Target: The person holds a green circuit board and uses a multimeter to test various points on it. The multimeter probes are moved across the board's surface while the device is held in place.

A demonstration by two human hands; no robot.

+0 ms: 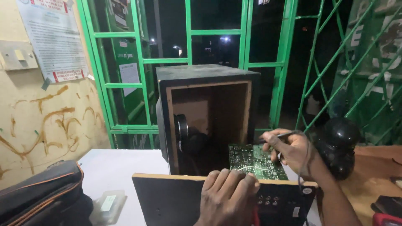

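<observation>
Back panel point(176, 201) off the open speaker box point(205, 117), left hand point(228, 196) fingers curled over its top edge, right hand point(293, 150) pinching soldering iron point(278, 135) just above green circuit board point(255, 161); reassembly not done.

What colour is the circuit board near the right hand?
Green, with pale traces; the circuit board shows best in the head view.

I see a pale blue rectangular notice point(52, 35) with a red-and-white strip, upper left on the wall. White paper sheet point(129, 73) on the green frame. Clear packet point(108, 204), lower left.
</observation>
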